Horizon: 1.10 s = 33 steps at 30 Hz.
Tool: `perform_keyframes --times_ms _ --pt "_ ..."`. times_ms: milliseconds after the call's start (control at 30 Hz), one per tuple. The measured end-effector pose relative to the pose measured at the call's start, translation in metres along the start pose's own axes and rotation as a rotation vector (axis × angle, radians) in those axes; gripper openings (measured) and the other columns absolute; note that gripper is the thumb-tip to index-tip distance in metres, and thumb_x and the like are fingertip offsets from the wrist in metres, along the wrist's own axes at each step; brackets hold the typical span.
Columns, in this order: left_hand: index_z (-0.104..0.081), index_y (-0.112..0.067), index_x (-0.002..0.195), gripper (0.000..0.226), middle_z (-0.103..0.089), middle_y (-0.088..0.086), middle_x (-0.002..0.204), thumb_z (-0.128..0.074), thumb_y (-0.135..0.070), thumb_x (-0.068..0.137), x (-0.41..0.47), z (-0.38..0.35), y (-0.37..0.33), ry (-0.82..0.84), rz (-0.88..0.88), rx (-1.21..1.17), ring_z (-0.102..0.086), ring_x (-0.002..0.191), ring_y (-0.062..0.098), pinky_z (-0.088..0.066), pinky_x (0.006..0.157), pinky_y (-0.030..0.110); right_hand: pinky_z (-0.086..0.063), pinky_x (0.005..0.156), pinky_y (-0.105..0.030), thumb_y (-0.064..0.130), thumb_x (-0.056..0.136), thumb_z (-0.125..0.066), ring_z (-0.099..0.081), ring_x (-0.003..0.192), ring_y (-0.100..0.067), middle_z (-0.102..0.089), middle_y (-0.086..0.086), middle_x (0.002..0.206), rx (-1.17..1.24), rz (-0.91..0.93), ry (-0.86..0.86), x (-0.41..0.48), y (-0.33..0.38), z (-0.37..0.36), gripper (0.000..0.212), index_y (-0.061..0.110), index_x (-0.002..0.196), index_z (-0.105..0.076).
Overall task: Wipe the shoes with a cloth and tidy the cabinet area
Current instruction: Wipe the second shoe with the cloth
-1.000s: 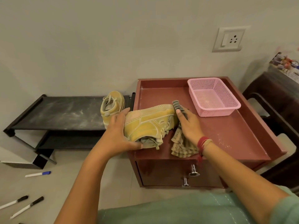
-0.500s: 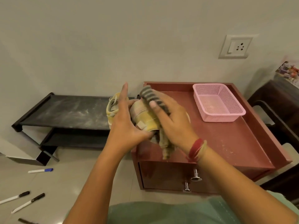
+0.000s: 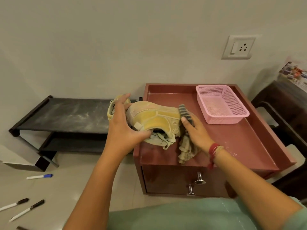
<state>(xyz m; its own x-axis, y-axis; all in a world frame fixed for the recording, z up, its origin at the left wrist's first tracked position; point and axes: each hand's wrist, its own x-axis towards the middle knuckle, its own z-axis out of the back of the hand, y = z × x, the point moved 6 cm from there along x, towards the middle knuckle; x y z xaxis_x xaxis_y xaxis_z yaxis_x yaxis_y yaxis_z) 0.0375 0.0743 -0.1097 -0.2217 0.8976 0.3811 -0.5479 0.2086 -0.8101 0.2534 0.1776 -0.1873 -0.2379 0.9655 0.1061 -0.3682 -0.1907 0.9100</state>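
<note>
Head view: the red cabinet's tabletop (image 3: 232,141), rimmed on 3 sides and flecked with pale dust, stands against a plain wall (image 3: 116,47) that carries a socket (image 3: 238,47). A pink basket (image 3: 232,120) sits at its back right. At its front left is a yellow shoe (image 3: 154,117). The left hand (image 3: 123,128) grips the shoe's heel, and the right hand (image 3: 197,131) pinches a cloth (image 3: 186,150) against its toe. A 2nd shoe (image 3: 110,112) sits on the dusty black rack (image 3: 66,115) beside the cabinet. A blue-capped marker (image 3: 39,176) and 2 black-capped markers (image 3: 26,210) lie on the floor (image 3: 74,188).
</note>
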Motion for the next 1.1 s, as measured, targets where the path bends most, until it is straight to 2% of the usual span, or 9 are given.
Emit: perform_keyframes --times_ms 100,200,300,433,567,667,800,933,1100 --pt "-0.023 -0.038 0.142 0.111 -0.042 -0.008 0.135 -0.091 -0.031 0.054 -0.001 -0.001 0.007 0.04 0.031 0.0 -0.047 0.124 0.011 -0.047 0.098 0.028 -0.041 0.103 -0.041 0.037 0.097 -0.043 -0.055 0.116 -0.021 -0.061 -0.003 0.122 0.103 -0.181 -0.041 -0.003 -0.014 0.012 0.028 0.024 0.119 -0.056" --pt "-0.02 -0.04 0.141 0.116 -0.039 -0.007 0.139 -0.089 -0.047 0.048 -0.002 -0.002 0.005 0.048 0.027 0.017 -0.045 0.127 0.014 -0.046 0.102 0.041 -0.041 0.103 -0.034 0.034 0.098 -0.042 -0.053 0.116 -0.014 -0.06 0.003 0.119 0.091 0.04 -0.143 -0.007 0.03 0.012 0.027 0.024 0.119 -0.057" --pt "-0.02 -0.04 0.141 0.117 -0.041 -0.007 0.135 -0.088 -0.052 0.047 -0.004 -0.006 0.001 0.058 0.011 0.026 -0.046 0.126 0.012 -0.046 0.102 0.041 -0.027 0.112 -0.029 0.047 0.094 -0.04 -0.036 0.135 -0.008 -0.044 0.006 0.143 -0.006 0.295 -0.032 -0.019 0.076 -0.017 0.044 0.031 0.136 -0.044" --pt "-0.024 -0.04 0.14 0.112 -0.039 -0.008 0.137 -0.092 -0.039 0.052 -0.006 -0.003 0.008 0.046 0.018 0.023 -0.042 0.129 0.009 -0.045 0.104 0.04 -0.004 0.116 -0.041 0.059 0.089 -0.032 -0.013 0.142 -0.006 -0.025 0.012 0.153 -0.249 0.181 -0.025 -0.011 0.04 -0.027 0.051 0.044 0.137 -0.027" --pt "-0.025 -0.037 0.139 0.112 -0.038 -0.008 0.14 -0.09 -0.047 0.048 -0.003 -0.002 0.022 0.03 0.075 -0.012 -0.04 0.131 0.01 -0.042 0.106 0.043 -0.039 0.102 -0.039 0.047 0.096 -0.04 -0.051 0.12 -0.022 -0.058 -0.003 0.125 -0.002 -0.128 -0.08 0.008 -0.014 0.008 0.032 0.026 0.114 -0.054" --pt "-0.026 -0.041 0.137 0.109 -0.039 -0.008 0.138 -0.086 -0.05 0.046 0.001 -0.004 0.028 0.016 0.1 -0.043 -0.042 0.13 0.014 -0.044 0.103 0.045 -0.042 0.091 -0.032 0.037 0.098 -0.04 -0.057 0.109 -0.023 -0.062 -0.001 0.105 0.093 -0.157 -0.15 0.005 -0.014 0.016 0.019 0.026 0.1 -0.056" --pt "-0.028 -0.041 0.134 0.105 -0.041 -0.008 0.135 -0.086 -0.047 0.047 0.003 -0.006 0.028 0.016 0.089 -0.044 -0.044 0.127 0.014 -0.046 0.101 0.044 -0.031 0.104 -0.025 0.033 0.098 -0.04 -0.04 0.128 -0.009 -0.048 0.006 0.133 0.024 0.039 -0.096 -0.006 0.001 -0.006 0.038 0.022 0.135 -0.045" --pt "-0.028 -0.039 0.134 0.108 -0.042 -0.007 0.135 -0.087 -0.049 0.044 -0.001 -0.006 0.027 0.014 0.102 -0.079 -0.044 0.128 0.014 -0.046 0.101 0.044 -0.04 0.085 -0.028 0.033 0.099 -0.039 -0.057 0.111 -0.026 -0.06 -0.002 0.106 0.056 -0.134 -0.17 -0.005 -0.023 0.011 0.029 0.015 0.112 -0.058" --pt "-0.027 -0.044 0.131 0.11 -0.04 -0.011 0.131 -0.087 -0.055 0.04 0.0 -0.007 0.021 0.006 0.111 -0.086 -0.044 0.124 0.01 -0.047 0.1 0.041 -0.034 0.104 -0.03 0.034 0.099 -0.04 -0.042 0.13 -0.018 -0.049 -0.003 0.137 -0.008 -0.055 -0.133 -0.007 -0.023 0.0 0.039 0.013 0.131 -0.049"
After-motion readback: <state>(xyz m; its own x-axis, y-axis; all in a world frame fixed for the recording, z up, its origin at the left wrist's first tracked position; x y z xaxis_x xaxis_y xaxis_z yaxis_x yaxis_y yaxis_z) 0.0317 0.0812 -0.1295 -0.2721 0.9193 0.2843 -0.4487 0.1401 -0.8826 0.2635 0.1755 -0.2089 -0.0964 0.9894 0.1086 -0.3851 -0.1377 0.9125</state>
